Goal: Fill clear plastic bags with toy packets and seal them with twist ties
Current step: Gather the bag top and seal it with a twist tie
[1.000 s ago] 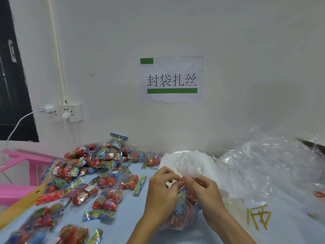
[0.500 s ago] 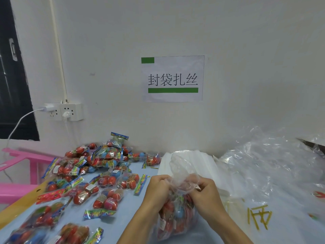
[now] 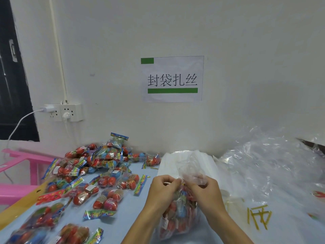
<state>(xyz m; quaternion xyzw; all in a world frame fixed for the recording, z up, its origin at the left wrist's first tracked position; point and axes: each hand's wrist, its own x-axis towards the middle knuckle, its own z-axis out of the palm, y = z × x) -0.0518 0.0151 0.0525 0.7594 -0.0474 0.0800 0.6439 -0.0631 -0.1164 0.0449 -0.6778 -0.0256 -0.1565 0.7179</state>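
A clear plastic bag [image 3: 179, 217] stuffed with red and blue toy packets stands on the light blue table [image 3: 130, 213] in front of me. Its gathered neck [image 3: 191, 171] rises between my hands. My left hand [image 3: 162, 192] pinches the neck from the left, and my right hand [image 3: 204, 192] pinches it from the right, fingertips meeting at a thin gold twist tie [image 3: 182, 184]. Loose toy packets [image 3: 98, 173] lie in a pile to the left. Several gold twist ties [image 3: 258, 217] lie to the right.
A stack of flat empty clear bags [image 3: 209, 166] lies behind my hands, and a big heap of crumpled clear plastic [image 3: 274, 161] fills the right side. A pink plastic stool [image 3: 19, 166] stands off the table's left edge. The white wall carries a paper sign [image 3: 172, 79] and a socket [image 3: 67, 112].
My hands have risen slightly on the bag's neck and drawn closer together. The loose top of the bag has twisted tighter above my fingers.
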